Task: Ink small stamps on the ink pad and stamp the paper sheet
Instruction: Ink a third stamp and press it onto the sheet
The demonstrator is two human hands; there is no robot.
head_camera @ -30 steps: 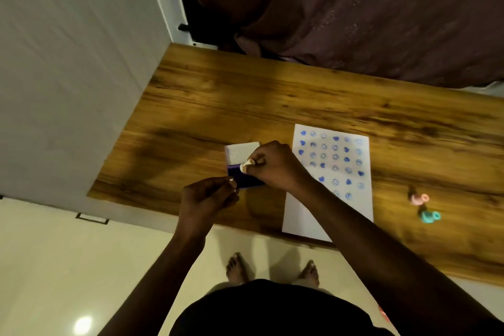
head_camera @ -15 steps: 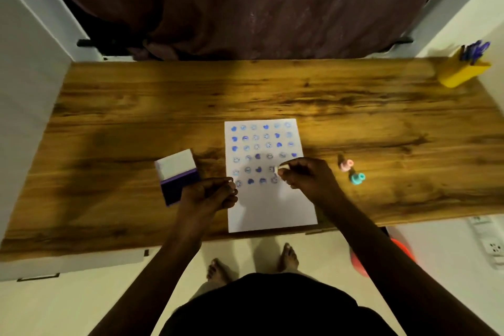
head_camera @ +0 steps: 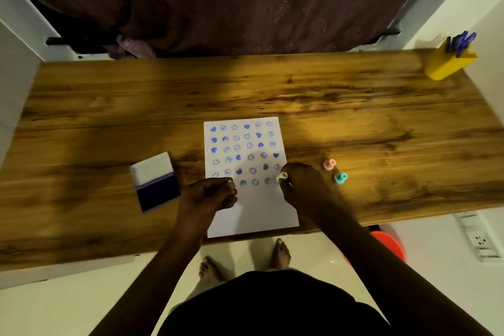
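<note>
Grip: right hand (head_camera: 302, 185) pinches one small white stamp (head_camera: 281, 176) at the right edge of the paper sheet (head_camera: 253, 213); left hand (head_camera: 208, 195) curled closed over the sheet's left edge, contents cannot be told. Paper sheet: one, white, rectangular, flat on the wooden table (head_camera: 109, 106), bearing rows of blue hearts and smiley faces. Ink pad (head_camera: 156, 185): one, open, dark blue, white lid raised, left of sheet. Spare stamps: two, pink stamp (head_camera: 329, 164), teal stamp (head_camera: 340, 177), right of sheet. Yellow pen holder (head_camera: 447, 64): one, far right corner.
</note>
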